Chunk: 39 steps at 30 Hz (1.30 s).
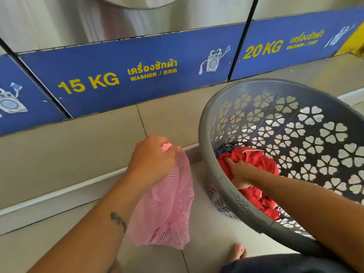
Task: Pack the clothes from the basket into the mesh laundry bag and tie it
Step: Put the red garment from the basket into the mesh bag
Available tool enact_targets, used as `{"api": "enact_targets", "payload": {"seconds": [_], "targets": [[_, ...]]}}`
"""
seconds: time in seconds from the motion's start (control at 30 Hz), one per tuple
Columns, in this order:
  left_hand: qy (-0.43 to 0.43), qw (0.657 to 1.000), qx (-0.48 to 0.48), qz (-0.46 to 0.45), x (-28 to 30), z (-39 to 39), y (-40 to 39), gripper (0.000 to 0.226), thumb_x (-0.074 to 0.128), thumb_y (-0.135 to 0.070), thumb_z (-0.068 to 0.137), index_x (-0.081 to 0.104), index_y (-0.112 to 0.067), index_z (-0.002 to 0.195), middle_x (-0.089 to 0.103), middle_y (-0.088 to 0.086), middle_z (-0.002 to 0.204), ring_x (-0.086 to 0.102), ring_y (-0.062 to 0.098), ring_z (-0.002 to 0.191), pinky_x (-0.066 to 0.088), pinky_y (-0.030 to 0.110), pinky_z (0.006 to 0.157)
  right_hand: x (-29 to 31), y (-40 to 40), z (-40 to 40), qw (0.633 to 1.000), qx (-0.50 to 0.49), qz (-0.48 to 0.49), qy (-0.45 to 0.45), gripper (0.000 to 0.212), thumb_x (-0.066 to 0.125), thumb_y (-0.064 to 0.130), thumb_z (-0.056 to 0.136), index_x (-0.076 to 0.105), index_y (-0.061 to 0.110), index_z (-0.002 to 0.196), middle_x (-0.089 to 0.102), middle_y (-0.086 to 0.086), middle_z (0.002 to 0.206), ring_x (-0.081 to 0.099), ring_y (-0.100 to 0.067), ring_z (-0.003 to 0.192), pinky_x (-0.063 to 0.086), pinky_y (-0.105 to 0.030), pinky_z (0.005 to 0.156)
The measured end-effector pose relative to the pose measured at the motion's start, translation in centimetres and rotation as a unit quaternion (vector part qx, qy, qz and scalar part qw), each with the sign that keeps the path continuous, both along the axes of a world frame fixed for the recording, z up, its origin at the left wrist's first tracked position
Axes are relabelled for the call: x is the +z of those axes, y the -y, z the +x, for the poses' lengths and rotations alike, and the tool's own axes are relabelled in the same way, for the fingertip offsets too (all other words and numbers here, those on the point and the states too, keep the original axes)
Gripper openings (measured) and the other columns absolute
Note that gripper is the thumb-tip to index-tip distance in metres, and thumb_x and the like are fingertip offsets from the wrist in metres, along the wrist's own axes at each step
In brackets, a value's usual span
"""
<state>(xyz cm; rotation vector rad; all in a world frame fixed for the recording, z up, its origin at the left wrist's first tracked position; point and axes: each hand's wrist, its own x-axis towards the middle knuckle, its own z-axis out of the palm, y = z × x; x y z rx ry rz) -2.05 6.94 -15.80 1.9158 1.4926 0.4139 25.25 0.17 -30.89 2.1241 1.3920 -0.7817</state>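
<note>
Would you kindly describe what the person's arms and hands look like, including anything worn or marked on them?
Both forearms are bare, with no sleeves, gloves, watch or bracelets in view. The left forearm carries a small dark tattoo partway along it, with what seems another dark mark nearer the elbow, cut off by the frame edge. The left hand and right hand show no rings.

left hand: raised, fist clenched, forearm extended | right hand: lowered, fingers curled, gripping
</note>
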Motion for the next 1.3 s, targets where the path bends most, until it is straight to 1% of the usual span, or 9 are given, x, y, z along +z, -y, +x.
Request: {"api": "enact_targets", "payload": {"seconds": [0.27,0.37,0.53,0.67,0.93,1.1,1.17,1.23,1.3], "targets": [[0.047,0.996,0.032,-0.065,1.6,-0.8,0.1,0.041,0.062,-0.040,0.088,0.066,-0.001,0.078,0.057,0.006,0.064,0.050,0.019,0.058,0.036,0.030,0.056,7.5,0.3,0.9,0.993,-0.013,0.082,-0.083,0.049,0.053,0.013,0.076,0.063,0.021,0.124,0.065,-0.006,0.118,0.060,-0.030,0.110,0.046,-0.027,0.082],[0.090,0.992,0.067,-0.064,2.6,-2.2,0.5,0.039,0.063,-0.039,0.089,0.061,-0.007,0.066,0.055,0.008,0.062,0.049,0.021,0.060,0.037,0.030,0.059,11.5,1.3,1.1,0.980,-0.050,0.160,-0.106,0.028,0.058,0.013,0.069,0.066,0.020,0.096,0.067,-0.004,0.089,0.061,-0.027,0.089,0.045,-0.030,0.065],[0.143,0.983,0.115,-0.006,5.0,-4.1,2.7,0.036,0.062,-0.037,0.088,0.070,-0.003,0.082,0.069,0.019,0.082,0.059,0.028,0.069,0.045,0.033,0.064,17.6,4.5,-0.8,0.932,-0.035,0.339,-0.126,0.035,0.062,0.008,0.072,0.069,0.033,0.095,0.065,0.006,0.082,0.060,-0.020,0.080,0.041,-0.025,0.065],[0.113,0.987,0.086,0.076,6.6,-5.5,4.9,0.038,0.061,-0.033,0.090,0.062,-0.001,0.069,0.063,0.013,0.064,0.055,0.031,0.063,0.045,0.036,0.059,21.7,6.4,-3.5,0.882,-0.011,0.449,-0.140,0.028,0.058,0.014,0.066,0.070,0.022,0.090,0.054,0.003,0.079,0.052,-0.019,0.084,0.038,-0.025,0.067],[0.041,0.989,0.058,0.128,7.1,-8.9,6.2,0.038,0.063,-0.027,0.088,0.053,-0.011,0.056,0.054,0.004,0.055,0.046,0.018,0.054,0.034,0.028,0.051,21.2,7.7,-8.6,0.926,-0.065,0.324,-0.182,0.030,0.054,0.006,0.079,0.049,0.011,0.108,0.063,-0.011,0.095,0.060,-0.031,0.090,0.043,-0.034,0.068],[0.027,0.989,0.031,0.140,6.6,-9.1,5.6,0.031,0.065,-0.028,0.089,0.061,-0.016,0.061,0.061,0.000,0.061,0.053,0.015,0.059,0.035,0.026,0.051,20.5,7.7,-9.2,0.931,-0.068,0.274,-0.233,0.094,0.055,0.005,0.076,0.014,0.035,0.154,0.064,-0.008,0.105,0.062,-0.023,0.088,0.049,-0.030,0.074],[0.028,0.988,0.014,0.149,6.3,-8.5,5.3,0.030,0.065,-0.029,0.089,0.062,-0.014,0.063,0.062,0.000,0.062,0.055,0.017,0.061,0.038,0.026,0.052,20.3,7.6,-9.3,0.942,-0.021,0.260,-0.212,0.091,0.054,0.005,0.073,0.026,0.036,0.154,0.064,-0.007,0.118,0.063,-0.027,0.103,0.052,-0.034,0.087],[0.028,0.988,0.001,0.151,6.2,-7.8,5.2,0.028,0.063,-0.031,0.090,0.064,-0.014,0.067,0.064,0.000,0.063,0.058,0.018,0.063,0.042,0.028,0.056,19.9,7.2,-9.2,0.948,0.025,0.255,-0.187,0.066,0.054,0.007,0.070,0.059,0.034,0.130,0.069,-0.004,0.110,0.065,-0.027,0.101,0.055,-0.038,0.089],[0.033,0.989,-0.004,0.141,6.1,-7.3,5.0,0.026,0.062,-0.032,0.090,0.066,-0.016,0.070,0.065,-0.001,0.066,0.060,0.018,0.066,0.046,0.030,0.059,19.6,6.9,-8.7,0.952,0.038,0.261,-0.158,0.041,0.056,0.010,0.068,0.071,0.028,0.102,0.068,-0.004,0.096,0.065,-0.026,0.090,0.057,-0.041,0.085]]}}
